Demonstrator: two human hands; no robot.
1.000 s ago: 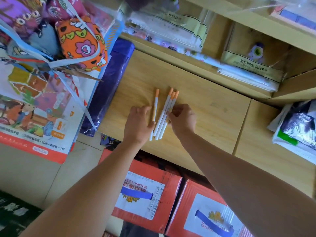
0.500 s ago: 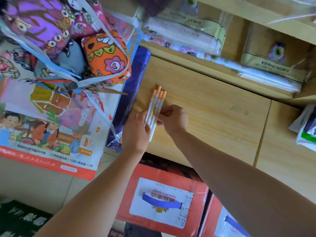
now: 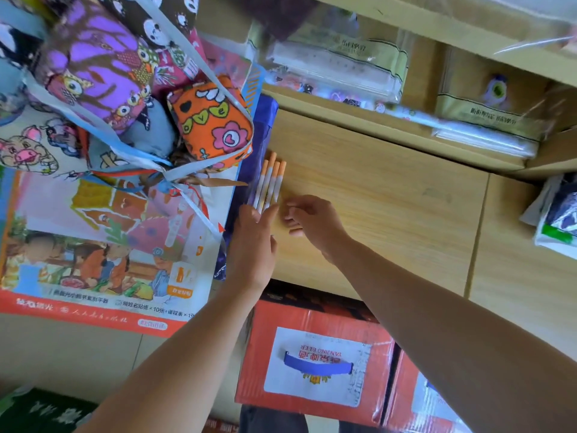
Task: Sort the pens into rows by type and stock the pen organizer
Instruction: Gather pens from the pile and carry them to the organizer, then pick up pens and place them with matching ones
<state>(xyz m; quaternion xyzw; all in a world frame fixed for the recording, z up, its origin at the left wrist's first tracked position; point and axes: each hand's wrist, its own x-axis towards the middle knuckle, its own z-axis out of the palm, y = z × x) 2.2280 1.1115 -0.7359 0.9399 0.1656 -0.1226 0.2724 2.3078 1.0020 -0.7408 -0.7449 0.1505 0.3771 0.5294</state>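
Note:
Several white pens with orange caps [image 3: 269, 182] lie side by side in a tight row at the left end of the wooden counter [image 3: 390, 207], caps pointing away from me. My left hand [image 3: 254, 242] lies flat with straight fingers, its fingertips over the near ends of the pens. My right hand [image 3: 313, 221] hovers just right of the pens with loosely curled fingers and holds nothing. No pen organizer is in view.
A purple packet [image 3: 260, 145] borders the pens on the left, beside patterned fabric pouches [image 3: 212, 120] tied with ribbon on a colourful box [image 3: 100, 245]. Bagged stationery [image 3: 337, 67] fills the shelf behind. Red beer cartons [image 3: 312, 364] stand under the counter. A plastic bag [image 3: 559, 220] sits far right.
The pens were gathered from a loose spread into one tight row and slid left against the purple packet. My right hand has let go of them and drawn back a little.

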